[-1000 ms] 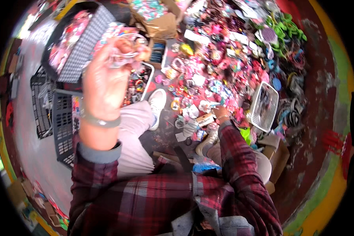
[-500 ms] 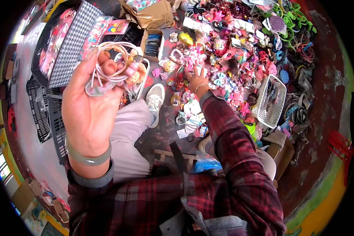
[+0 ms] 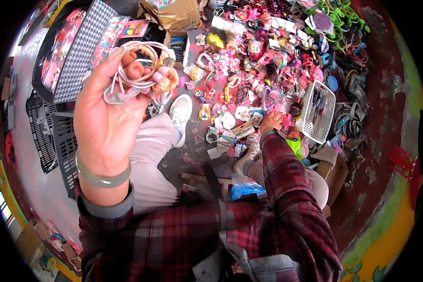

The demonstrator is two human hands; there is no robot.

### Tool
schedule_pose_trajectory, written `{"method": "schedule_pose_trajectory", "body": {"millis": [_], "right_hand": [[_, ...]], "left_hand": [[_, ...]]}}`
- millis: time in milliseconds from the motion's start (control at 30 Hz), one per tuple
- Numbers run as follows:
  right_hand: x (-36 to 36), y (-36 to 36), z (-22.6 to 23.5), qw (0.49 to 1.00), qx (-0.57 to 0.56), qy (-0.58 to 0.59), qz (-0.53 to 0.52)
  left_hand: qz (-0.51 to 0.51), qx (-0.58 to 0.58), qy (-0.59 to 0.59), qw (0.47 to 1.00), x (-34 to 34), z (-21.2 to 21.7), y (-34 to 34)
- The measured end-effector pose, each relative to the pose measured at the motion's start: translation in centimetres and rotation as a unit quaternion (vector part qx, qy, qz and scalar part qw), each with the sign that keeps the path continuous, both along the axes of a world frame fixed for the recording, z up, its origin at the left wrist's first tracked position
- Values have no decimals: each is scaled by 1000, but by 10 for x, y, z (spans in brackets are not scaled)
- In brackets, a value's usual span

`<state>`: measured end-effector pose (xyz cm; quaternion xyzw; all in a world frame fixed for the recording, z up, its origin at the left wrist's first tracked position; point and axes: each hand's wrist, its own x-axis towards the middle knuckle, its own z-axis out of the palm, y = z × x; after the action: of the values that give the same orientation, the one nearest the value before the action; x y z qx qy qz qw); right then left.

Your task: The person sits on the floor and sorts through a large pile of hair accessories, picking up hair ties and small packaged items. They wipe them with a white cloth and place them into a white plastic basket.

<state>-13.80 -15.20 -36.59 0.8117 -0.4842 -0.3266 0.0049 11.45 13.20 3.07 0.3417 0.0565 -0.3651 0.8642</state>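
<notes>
My left hand [image 3: 109, 113] is raised close to the camera, palm toward me, gripping a bundle of pale hair ties and bands [image 3: 143, 75] with pink and orange ornaments. A grey-green bangle [image 3: 101, 176] circles that wrist. My right hand [image 3: 271, 120] reaches down to the floor into a heap of colourful hair accessories [image 3: 249, 70], its fingers among small items beside a white mesh basket [image 3: 317, 110]; whether it grips anything is hidden. Both arms wear red plaid sleeves.
Black plastic crates [image 3: 49, 136] stand at the left. A checked box [image 3: 82, 51] and cardboard boxes [image 3: 174, 11] lie at the top. My legs in light trousers and a white shoe [image 3: 179, 110] stretch forward. Green and dark headbands [image 3: 348, 28] lie at the far right.
My left hand has come closer to the camera with the bundle of hair ties. My right hand has shifted across the pile and now rests next to the white basket.
</notes>
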Motion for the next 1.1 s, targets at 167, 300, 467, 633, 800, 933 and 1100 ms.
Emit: {"method": "schedule_pose_trajectory", "body": {"millis": [167, 300, 467, 633, 800, 933, 1100], "right_hand": [[15, -7, 20, 994, 109, -10, -21], [39, 8, 5, 967, 123, -209, 80], [96, 44, 13, 925, 182, -285, 173], [144, 40, -7, 918, 240, -121, 292], [128, 43, -57, 951, 204, -122, 200], [109, 62, -44, 947, 202, -132, 210], [81, 32, -7, 889, 77, -451, 16]], "left_hand": [[0, 14, 0, 1000, -9, 4, -13], [-9, 27, -6, 1000, -9, 0, -21], [1, 42, -5, 999, -4, -8, -17], [9, 67, -2, 998, -7, -5, -19], [-26, 48, 0, 999, -7, -4, -24], [-14, 58, -6, 998, -9, -3, -24], [-15, 55, -11, 998, -12, -3, -22]]}}
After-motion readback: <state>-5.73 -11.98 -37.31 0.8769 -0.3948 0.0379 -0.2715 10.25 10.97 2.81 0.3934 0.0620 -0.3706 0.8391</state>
